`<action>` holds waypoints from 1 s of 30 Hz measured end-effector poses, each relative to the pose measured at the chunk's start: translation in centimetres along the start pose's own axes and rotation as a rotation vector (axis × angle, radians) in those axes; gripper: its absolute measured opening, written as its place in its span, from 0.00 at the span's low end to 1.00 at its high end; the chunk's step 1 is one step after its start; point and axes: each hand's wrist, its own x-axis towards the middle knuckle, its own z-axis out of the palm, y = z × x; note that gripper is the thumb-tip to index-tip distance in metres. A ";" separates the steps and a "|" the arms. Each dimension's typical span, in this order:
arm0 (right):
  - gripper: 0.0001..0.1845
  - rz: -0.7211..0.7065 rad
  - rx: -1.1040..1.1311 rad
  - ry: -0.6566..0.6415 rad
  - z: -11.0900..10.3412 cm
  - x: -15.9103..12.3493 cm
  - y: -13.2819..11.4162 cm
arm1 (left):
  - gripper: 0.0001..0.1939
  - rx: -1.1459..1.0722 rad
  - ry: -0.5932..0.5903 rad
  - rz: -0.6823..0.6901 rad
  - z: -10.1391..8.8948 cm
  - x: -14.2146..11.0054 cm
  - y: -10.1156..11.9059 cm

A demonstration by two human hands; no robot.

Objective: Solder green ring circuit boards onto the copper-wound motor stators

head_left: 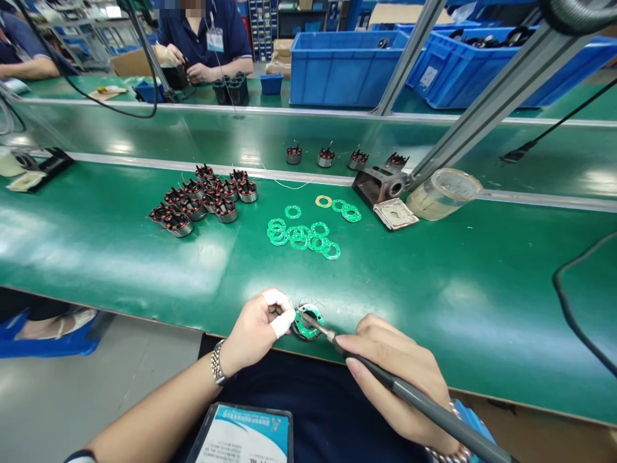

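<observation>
Near the front edge of the bench lies a motor stator with a green ring circuit board on top. My right hand grips a soldering iron by its dark handle, its tip touching or just above the board's left part. Close against the board's left side, my left hand is closed in a pinch, with white covers on thumb and forefinger. What it pinches is too small to make out. Fine wires stick up by the board. Farther back lie loose green ring boards and one yellowish ring.
Several wound stators stand grouped at left; more stand behind the bench rail. A metal iron stand, a square pad and a cloudy tub are at right. Beyond are blue bins and a co-worker.
</observation>
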 end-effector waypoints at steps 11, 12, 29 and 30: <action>0.13 -0.003 -0.001 -0.010 0.1 -0.1 0.1 | 0.05 0.006 0.015 0.006 0.1 0.0 0.1; 0.13 -0.001 -0.002 -0.011 0.0 -0.1 0.1 | 0.05 0.008 0.013 0.005 0.1 0.0 0.1; 0.21 0.083 -0.092 -0.026 3.0 -0.6 2.5 | 0.05 -0.021 -0.016 -0.061 -0.1 -0.2 0.4; 0.22 0.096 -0.076 -0.050 3.6 -0.6 2.8 | 0.04 -0.026 -0.024 -0.068 -0.1 -0.3 0.5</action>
